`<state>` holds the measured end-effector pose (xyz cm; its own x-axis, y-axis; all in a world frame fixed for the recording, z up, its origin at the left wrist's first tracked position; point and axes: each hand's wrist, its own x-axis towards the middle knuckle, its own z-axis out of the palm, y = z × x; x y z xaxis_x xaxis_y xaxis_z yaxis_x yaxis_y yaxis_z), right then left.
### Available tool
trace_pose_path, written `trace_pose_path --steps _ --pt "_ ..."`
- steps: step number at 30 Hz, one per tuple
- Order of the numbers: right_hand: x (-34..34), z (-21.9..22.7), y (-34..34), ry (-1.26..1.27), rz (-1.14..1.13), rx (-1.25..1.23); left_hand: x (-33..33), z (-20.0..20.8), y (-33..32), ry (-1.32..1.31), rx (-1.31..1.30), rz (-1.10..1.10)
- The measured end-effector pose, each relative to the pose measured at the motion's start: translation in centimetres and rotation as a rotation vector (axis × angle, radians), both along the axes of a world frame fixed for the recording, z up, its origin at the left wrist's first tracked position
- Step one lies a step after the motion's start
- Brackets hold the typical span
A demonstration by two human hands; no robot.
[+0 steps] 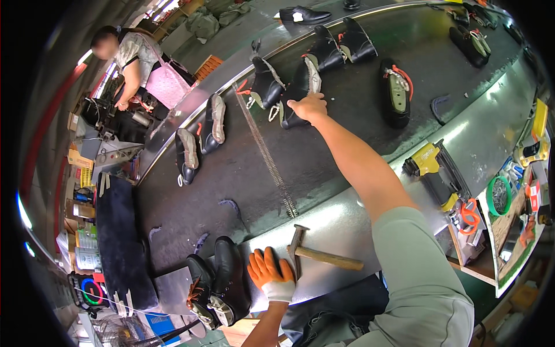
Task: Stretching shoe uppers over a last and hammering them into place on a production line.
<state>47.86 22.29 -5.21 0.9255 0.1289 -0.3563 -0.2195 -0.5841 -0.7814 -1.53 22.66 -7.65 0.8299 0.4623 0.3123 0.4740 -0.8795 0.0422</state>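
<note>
Across desk (312,173), grasping shoe (298,87) with right hand (309,107), resting left hand (272,274) uncurled; seeing metal bits (499,195) in green bowl (489,196), far right.

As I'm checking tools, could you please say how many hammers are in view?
1: the wooden-handled hammer lies on the near metal ledge, right of the gloved left hand. Others may be hidden.

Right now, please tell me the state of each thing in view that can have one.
Left hand: gloved, spread open
Right hand: bare, on a black shoe; grip unclear
Wood-handled hammer: lying, unheld
Yellow nail gun: lying, unheld
Green dish: holding small metal pieces
Leftmost black shoe: pale underside showing
</note>
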Motion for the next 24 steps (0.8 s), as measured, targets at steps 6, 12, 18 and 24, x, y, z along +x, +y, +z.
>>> trace_pose_path --steps 6,12,18,24 --pt "-0.4 0.4 -3.4 0.177 0.12 0.217 -0.3 0.2 0.1 -0.014 0.01 -0.005" --pt "-12.8 4.2 -10.3 0.597 0.247 0.686 -1.3 -0.4 0.1 -0.069 0.032 0.002" --pt "-32.4 10.6 -18.1 -0.721 0.608 0.171 -5.7 6.5 5.3 -0.551 -1.476 -0.379" --pt "-44.0 13.6 -23.8 -1.265 0.956 0.066 -17.2 16.8 0.2 -0.898 -1.546 -0.182"
